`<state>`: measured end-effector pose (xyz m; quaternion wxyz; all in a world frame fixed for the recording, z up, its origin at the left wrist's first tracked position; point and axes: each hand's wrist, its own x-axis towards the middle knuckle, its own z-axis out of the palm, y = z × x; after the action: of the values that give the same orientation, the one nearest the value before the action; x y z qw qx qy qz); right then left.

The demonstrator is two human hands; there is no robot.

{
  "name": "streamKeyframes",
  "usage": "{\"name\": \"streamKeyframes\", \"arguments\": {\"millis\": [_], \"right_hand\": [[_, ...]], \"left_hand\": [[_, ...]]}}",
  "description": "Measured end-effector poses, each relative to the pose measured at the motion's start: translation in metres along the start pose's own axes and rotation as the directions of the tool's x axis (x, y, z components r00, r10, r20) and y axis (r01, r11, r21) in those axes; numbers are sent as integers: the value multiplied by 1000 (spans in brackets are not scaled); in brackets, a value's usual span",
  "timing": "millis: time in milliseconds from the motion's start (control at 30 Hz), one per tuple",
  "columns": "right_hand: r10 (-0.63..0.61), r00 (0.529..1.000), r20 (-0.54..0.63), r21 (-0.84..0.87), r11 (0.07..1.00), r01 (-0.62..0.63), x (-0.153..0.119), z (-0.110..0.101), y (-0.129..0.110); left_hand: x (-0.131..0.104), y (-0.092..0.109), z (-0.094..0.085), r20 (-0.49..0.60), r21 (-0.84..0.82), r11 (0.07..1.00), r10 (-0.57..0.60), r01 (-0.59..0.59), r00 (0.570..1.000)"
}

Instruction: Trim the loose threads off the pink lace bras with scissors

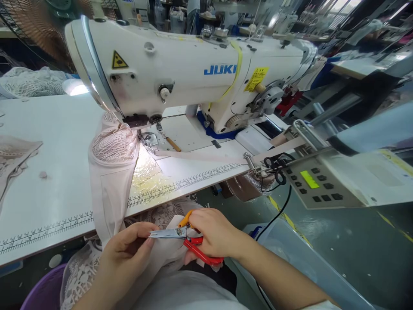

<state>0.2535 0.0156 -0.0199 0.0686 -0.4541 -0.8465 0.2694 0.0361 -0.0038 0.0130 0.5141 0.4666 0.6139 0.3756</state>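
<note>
My right hand (214,234) is wrapped round a pair of scissors (180,233) with red and orange handles. Their blades point left and look nearly closed. At the blade tips, my left hand (130,254) pinches thumb against forefinger, seemingly on the edge of pale pink fabric (169,249); what lies exactly between the fingertips is too small to see. This fabric hangs over my lap, below the table's front edge. Beyond my hands, a pale pink bra (111,168) with a lace cup lies under the sewing machine's head, one end draping over the edge.
A white JUKI sewing machine (187,64) spans the table (64,172). An orange-handled tool (173,144) lies near its needle area. A control box (329,181) and tape feeder (254,165) stand right. Lace pieces (14,159) lie left. Below are a purple tub (45,288) and a clear bin (290,254).
</note>
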Motion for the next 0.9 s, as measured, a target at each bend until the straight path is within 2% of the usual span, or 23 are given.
{"name": "streamKeyframes", "arguments": {"millis": [133,333,467,633,733,900], "right_hand": [[-23,999,-34,-25,999,22,0,5,3],[-102,978,-181,-21,995,100,-2,20,12],[-81,961,-265,16,996,88,-3,20,16],[10,906,-424,213,973,89,-6,7,16],[45,908,-417,332,937,105,-3,4,12],[51,956,-291,448,890,89,3,9,1]], "left_hand": [[1,-1,-1,20,-9,1000,-30,30,999],[0,-3,1,0,-24,998,-52,52,999],[0,-3,2,7,-33,999,17,-17,1000],[0,-3,-1,59,54,993,100,-104,993],[0,-4,-2,75,91,990,105,-112,992],[0,-9,-6,64,90,988,122,-128,990]]}}
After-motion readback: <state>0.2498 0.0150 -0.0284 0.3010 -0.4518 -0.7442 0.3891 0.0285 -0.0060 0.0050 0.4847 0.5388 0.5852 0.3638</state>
